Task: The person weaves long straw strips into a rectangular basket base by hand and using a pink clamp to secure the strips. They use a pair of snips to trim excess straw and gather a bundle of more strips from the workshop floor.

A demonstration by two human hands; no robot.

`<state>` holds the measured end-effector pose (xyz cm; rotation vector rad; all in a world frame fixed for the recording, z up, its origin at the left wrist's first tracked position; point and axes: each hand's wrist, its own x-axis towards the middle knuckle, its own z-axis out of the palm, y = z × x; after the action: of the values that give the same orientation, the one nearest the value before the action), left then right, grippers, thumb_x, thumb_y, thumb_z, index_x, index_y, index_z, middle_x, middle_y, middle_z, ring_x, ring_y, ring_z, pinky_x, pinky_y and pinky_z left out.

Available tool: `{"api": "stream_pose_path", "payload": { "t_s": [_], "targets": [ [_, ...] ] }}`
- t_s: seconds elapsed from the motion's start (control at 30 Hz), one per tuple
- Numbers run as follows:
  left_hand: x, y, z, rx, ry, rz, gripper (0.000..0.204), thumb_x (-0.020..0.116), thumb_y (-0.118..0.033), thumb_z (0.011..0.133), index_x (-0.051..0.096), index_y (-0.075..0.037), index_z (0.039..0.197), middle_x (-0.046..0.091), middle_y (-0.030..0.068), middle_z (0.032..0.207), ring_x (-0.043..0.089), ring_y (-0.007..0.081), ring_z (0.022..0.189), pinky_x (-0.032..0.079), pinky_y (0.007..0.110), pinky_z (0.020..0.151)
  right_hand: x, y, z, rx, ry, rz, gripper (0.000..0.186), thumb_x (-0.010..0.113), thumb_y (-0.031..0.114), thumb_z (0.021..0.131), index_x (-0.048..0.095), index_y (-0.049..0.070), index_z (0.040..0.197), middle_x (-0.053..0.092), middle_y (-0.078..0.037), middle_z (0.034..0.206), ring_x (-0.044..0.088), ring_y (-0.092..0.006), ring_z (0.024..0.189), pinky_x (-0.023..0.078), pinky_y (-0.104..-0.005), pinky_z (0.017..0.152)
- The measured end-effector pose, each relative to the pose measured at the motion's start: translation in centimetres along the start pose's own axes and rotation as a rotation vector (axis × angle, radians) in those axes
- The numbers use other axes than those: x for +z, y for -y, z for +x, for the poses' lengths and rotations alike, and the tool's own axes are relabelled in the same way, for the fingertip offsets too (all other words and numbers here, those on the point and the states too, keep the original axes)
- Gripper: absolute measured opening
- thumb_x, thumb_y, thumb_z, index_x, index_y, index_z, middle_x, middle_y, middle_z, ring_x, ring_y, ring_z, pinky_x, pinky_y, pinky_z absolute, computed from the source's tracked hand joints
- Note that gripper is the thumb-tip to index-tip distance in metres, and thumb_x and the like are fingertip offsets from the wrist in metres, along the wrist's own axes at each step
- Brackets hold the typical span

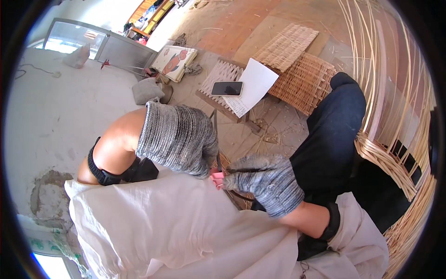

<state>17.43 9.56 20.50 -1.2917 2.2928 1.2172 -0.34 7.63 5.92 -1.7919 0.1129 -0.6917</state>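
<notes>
Above my lap, covered by a white cloth (153, 214), my two hands in grey knitted gloves come close together. My left hand (179, 139) is curled closed, its back facing up, beside a narrow dark strip (215, 128) that stands up past its fingers. The left fingertips are hidden, so what they grip does not show. My right hand (267, 181) is closed, its fingertips at a small pink piece (217, 178) that lies between the two hands. A thin dark curved band (241, 196) shows under the right hand. The kind of the pink piece cannot be made out.
Ahead, a low woven stool (218, 74) bears a phone (227, 89) and a white paper (255, 86). Wicker panels (302, 81) lie beyond it. At right stands an unfinished wicker frame (385, 158) with long upright rods. A white wall (42, 121) stands close at left.
</notes>
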Motion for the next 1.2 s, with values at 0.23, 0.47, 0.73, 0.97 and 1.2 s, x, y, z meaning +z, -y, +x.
{"api": "stream_pose_path", "payload": {
  "t_s": [0.23, 0.47, 0.73, 0.97, 1.2],
  "targets": [
    [-0.8, -1.6, 1.2, -0.443, 0.071, -0.091, 0.017, 0.065, -0.022, 0.068, 0.065, -0.006, 0.074, 0.060, 0.0101, 0.067, 0.058, 0.0241, 0.063, 0.045, 0.032, 0.056, 0.0, 0.6, -0.2, 0.075, 0.103, 0.057, 0.022, 0.059, 0.027, 0.076, 0.065, 0.008, 0.084, 0.062, -0.009, 0.081, 0.059, -0.0231, 0.070, 0.046, -0.0289, 0.065],
    [-0.3, -1.5, 0.7, -0.396, 0.079, -0.063, 0.019, 0.061, -0.022, 0.070, 0.062, -0.003, 0.075, 0.059, 0.0130, 0.068, 0.057, 0.0275, 0.066, 0.045, 0.034, 0.060, 1.3, 0.0, 0.5, 0.725, 0.489, 0.774, 0.049, 0.072, 0.028, 0.066, 0.056, -0.001, 0.103, 0.061, -0.008, 0.083, 0.057, -0.0121, 0.073, 0.048, -0.0248, 0.066],
    [-3.4, 2.5, 3.5, -0.445, -0.286, 0.209, 0.021, 0.059, -0.021, 0.075, 0.059, -0.002, 0.085, 0.059, 0.0128, 0.075, 0.058, 0.0273, 0.072, 0.045, 0.033, 0.067, -8.6, -4.3, -5.7, 0.543, 0.461, 0.144, 0.046, 0.071, 0.020, 0.068, 0.054, 0.002, 0.106, 0.060, -0.010, 0.095, 0.058, -0.0177, 0.087, 0.047, -0.0294, 0.078],
    [-2.0, 9.2, 19.4, -0.073, -0.996, 0.406, 0.032, 0.059, -0.021, 0.076, 0.054, -0.003, 0.102, 0.055, 0.0153, 0.105, 0.053, 0.0300, 0.093, 0.044, 0.034, 0.078, -18.6, 1.0, -14.5, 0.477, 0.319, -0.126, 0.028, 0.064, 0.019, 0.074, 0.059, 0.004, 0.097, 0.061, -0.009, 0.086, 0.060, -0.0207, 0.080, 0.047, -0.0287, 0.073],
    [4.8, -6.3, 30.2, 0.324, -0.876, 0.295, 0.052, 0.062, -0.034, 0.070, 0.048, -0.007, 0.113, 0.050, 0.0119, 0.109, 0.051, 0.0268, 0.094, 0.042, 0.038, 0.081, -21.9, 4.9, -22.0, 0.569, -0.778, -0.946, 0.039, 0.071, 0.024, 0.064, 0.059, 0.005, 0.096, 0.058, -0.014, 0.095, 0.056, -0.0288, 0.089, 0.045, -0.0347, 0.078]
  ]
}}
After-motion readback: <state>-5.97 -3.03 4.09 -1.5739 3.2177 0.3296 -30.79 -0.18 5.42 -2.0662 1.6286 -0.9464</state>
